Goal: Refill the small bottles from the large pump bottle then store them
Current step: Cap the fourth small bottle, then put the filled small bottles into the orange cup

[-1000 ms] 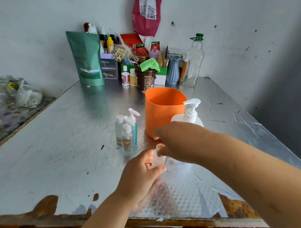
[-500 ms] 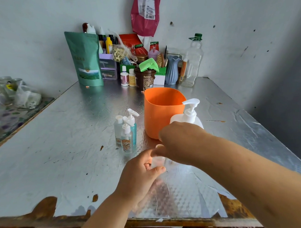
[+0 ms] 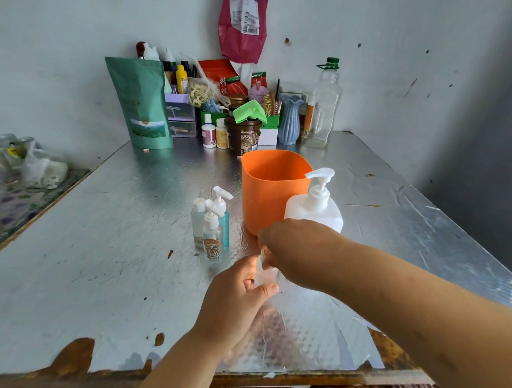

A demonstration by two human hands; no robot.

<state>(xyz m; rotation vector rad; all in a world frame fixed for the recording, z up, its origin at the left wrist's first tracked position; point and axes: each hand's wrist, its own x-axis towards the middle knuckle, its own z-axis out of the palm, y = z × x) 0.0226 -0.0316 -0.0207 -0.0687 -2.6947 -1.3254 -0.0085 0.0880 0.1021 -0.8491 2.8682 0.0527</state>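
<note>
Refilling is judged barely begun: a small bottle (image 3: pixel 262 270) is gripped by the left hand (image 3: pixel 232 299) near the table's (image 3: pixel 106 257) front, its top apparently pinched by the right hand (image 3: pixel 294 250). Three bottles (image 3: pixel 211 227) are left beside the tub (image 3: pixel 266 193).

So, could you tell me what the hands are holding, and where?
A small bottle: left hand grips its body; right hand covers its top, grip hidden.
</note>
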